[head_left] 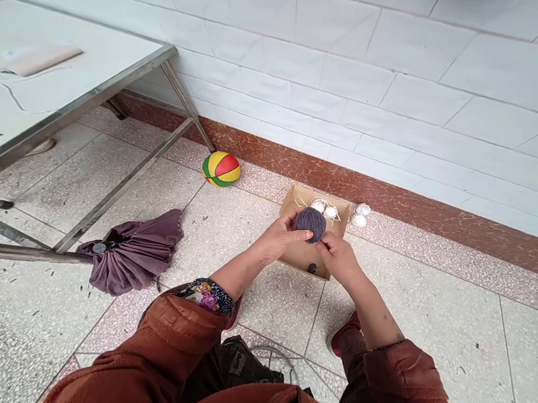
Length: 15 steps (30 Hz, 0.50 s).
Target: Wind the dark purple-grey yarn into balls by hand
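- Head view: the left hand (280, 231) has its fingers curled around a grey yarn ball (310, 224), thumb across the near side.
- The right hand (338, 256) has its fingers bunched at the ball's right edge; I can't tell how tightly they close or whether they pinch a strand.
- Just below those fingers sits an open cardboard box (293, 258), its right edge close by the right knuckles.
- Beyond the fingertips, white yarn balls (330, 213) lie against the box's far edge.
- Right of the fingers there's wide open floor (436, 334); well left, a table edge (98, 90) juts in.
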{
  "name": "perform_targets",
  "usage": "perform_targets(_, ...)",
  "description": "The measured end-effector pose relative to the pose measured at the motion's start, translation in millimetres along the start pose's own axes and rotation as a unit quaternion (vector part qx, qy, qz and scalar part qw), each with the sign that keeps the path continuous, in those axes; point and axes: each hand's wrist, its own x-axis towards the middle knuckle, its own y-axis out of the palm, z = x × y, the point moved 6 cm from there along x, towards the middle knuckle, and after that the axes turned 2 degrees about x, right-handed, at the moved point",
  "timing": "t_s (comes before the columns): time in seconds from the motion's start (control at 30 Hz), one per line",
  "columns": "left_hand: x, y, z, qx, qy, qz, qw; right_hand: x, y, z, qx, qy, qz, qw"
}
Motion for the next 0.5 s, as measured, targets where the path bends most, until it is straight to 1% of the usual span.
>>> perform_targets(0.07,3,-7,1,0.015,0.019,-0.038,0.999,-3,10,11,0.001,-0.036,0.065,0.997)
perform_targets(0.13,3,-10,-1,0.036,0.034,-0.065,0.997,-6,15,25,0.017,-0.071,0.122,0.990)
perform_targets(0.17,3,-11,-2,0.051,0.036,-0.072,0.995,-7,14,32,0.033,-0.082,0.135,0.987)
perform_targets(0.2,1,-10,-3,0.068,0.036,-0.074,0.994,-7,10,38,0.052,-0.086,0.132,0.986)
perform_targets(0.27,-2,-7,-6,0.111,0.026,-0.062,0.991,-6,-4,44,0.096,-0.077,0.081,0.989)
perform_targets(0.37,-8,2,-5,0.162,-0.006,-0.014,0.987,-2,-29,43,0.136,-0.056,-0.032,0.989)
perform_targets(0.43,-12,8,2,0.159,-0.045,0.037,0.986,0,-39,38,0.128,-0.045,-0.085,0.987)
perform_targets(0.5,-17,16,12,0.124,-0.092,0.099,0.983,1,-43,31,0.107,-0.031,-0.117,0.987)
